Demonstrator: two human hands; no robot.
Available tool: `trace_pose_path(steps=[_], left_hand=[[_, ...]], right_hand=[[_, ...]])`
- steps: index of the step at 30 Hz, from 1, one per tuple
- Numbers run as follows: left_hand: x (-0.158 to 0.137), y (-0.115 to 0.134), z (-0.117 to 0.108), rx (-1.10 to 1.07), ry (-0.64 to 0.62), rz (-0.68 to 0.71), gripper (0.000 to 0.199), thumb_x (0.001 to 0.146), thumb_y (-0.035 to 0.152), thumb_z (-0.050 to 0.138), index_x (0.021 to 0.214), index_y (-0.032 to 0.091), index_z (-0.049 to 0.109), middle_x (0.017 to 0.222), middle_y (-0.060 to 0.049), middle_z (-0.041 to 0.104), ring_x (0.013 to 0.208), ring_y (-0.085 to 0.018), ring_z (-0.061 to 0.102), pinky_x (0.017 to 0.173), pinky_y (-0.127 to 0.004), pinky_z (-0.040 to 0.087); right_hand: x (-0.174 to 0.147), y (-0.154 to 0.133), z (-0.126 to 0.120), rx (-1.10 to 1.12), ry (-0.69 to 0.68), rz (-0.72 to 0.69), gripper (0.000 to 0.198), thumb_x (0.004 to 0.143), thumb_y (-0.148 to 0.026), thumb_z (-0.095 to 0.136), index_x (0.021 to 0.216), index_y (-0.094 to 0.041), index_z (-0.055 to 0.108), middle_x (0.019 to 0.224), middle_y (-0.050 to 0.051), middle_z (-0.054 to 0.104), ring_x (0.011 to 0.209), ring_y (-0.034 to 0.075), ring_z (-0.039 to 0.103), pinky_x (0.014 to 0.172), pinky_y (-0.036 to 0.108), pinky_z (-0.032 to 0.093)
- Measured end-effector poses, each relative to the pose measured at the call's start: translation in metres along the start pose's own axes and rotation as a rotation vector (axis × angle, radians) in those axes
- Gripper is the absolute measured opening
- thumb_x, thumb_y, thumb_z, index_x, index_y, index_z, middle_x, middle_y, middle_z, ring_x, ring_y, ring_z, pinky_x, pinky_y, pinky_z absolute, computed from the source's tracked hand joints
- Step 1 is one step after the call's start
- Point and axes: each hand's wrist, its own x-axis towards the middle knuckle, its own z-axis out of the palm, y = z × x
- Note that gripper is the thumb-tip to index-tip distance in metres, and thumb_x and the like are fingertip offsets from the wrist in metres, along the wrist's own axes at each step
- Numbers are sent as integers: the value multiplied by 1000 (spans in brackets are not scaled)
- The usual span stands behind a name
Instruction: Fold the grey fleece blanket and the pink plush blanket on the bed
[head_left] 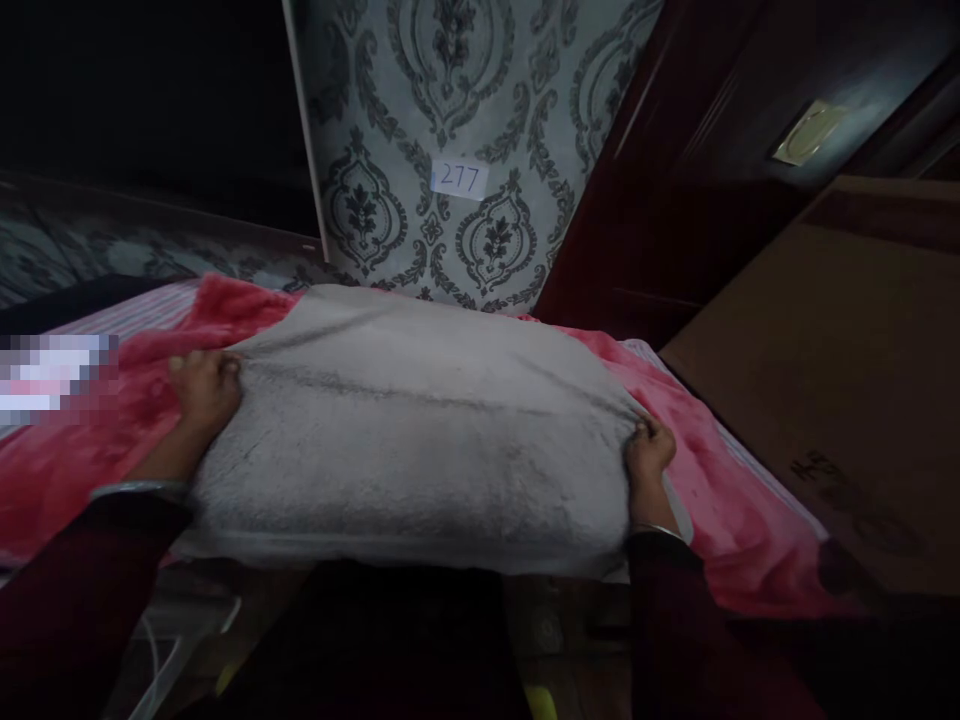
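A pale grey, plush-looking cloth (420, 450) lies spread over a surface in front of me, with a crease running across it between my hands. My left hand (204, 388) pinches its left edge, fingers closed. On the opposite side, my right hand (651, 450) grips the right edge in a closed pinch. The cloth is pulled taut between them, and its near edge hangs toward me. Beneath it, a red-pink fleecy blanket (720, 490) shows on both sides.
A large cardboard box (840, 370) stands at the right, beside a dark red door (697, 130). Behind the cloth is a patterned wall (465, 100) with a paper label (459, 179) reading 277. A dark screen (150, 110) is at the upper left. Below left is a pale frame (180, 650).
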Motion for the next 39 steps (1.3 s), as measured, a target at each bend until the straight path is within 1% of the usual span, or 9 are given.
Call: trace_pose_path(steps=[3, 7, 14, 19, 22, 25, 27, 33, 39], left_hand=[[0, -5, 1, -139, 31, -83, 48, 92, 27, 33, 117, 8, 68, 120, -18, 71, 122, -30, 57, 112, -47, 34], [3, -8, 4, -146, 8, -92, 49, 89, 27, 32, 116, 5, 68, 122, -20, 70, 123, -31, 55, 112, -48, 35], [9, -11, 11, -143, -36, -57, 45, 84, 26, 38, 109, 11, 71, 99, -14, 71, 110, -29, 60, 107, -42, 42], [2, -11, 7, -150, 67, 52, 48, 78, 35, 41, 109, 14, 71, 117, -18, 67, 124, -38, 52, 110, -56, 36], [-6, -6, 0, -180, 137, 186, 53, 77, 41, 40, 115, 19, 69, 121, -15, 67, 128, -37, 51, 114, -55, 30], [-13, 0, -3, -156, 131, 336, 54, 78, 49, 40, 118, 25, 67, 124, -12, 67, 129, -37, 50, 113, -53, 31], [-15, 3, -1, -97, 71, 399, 53, 78, 50, 40, 116, 27, 68, 124, -11, 67, 127, -37, 50, 109, -54, 33], [-13, 6, 5, 45, -8, 426, 42, 84, 38, 41, 105, 21, 73, 120, -15, 70, 122, -38, 52, 103, -54, 35], [-20, 11, -2, 89, -20, 359, 44, 98, 30, 33, 107, 11, 71, 116, -19, 72, 116, -33, 57, 103, -47, 33]], right_hand=[[1, 5, 0, -1, 73, 7, 47, 80, -27, 41, 107, -8, 75, 102, 17, 72, 103, 29, 61, 98, 45, 46], [-1, 7, 1, -64, 60, 28, 45, 80, -25, 41, 105, -9, 75, 99, 16, 71, 101, 28, 61, 97, 44, 47], [-6, -6, 0, -170, -3, 46, 48, 83, -27, 41, 110, -6, 75, 104, 20, 70, 106, 32, 58, 101, 50, 43], [-13, -25, -11, -243, -12, 21, 47, 83, -22, 42, 113, -7, 75, 114, 22, 67, 113, 33, 54, 102, 49, 42], [-23, -39, -17, -329, -9, -126, 51, 83, -17, 43, 125, -16, 72, 135, 19, 59, 125, 32, 48, 104, 50, 39], [-32, -50, -20, -392, -168, -369, 55, 81, -12, 47, 131, -22, 68, 144, 12, 56, 131, 30, 44, 109, 49, 36], [-35, -56, -21, -436, -266, -455, 56, 84, -9, 46, 134, -23, 67, 145, 11, 56, 132, 29, 44, 109, 47, 36], [-33, -62, -21, -539, -401, -462, 43, 93, -12, 45, 125, -21, 72, 132, 12, 67, 121, 29, 52, 105, 44, 39], [-35, -53, -15, -489, -341, -402, 43, 90, -10, 38, 111, -10, 75, 112, 17, 72, 113, 29, 56, 101, 42, 42]])
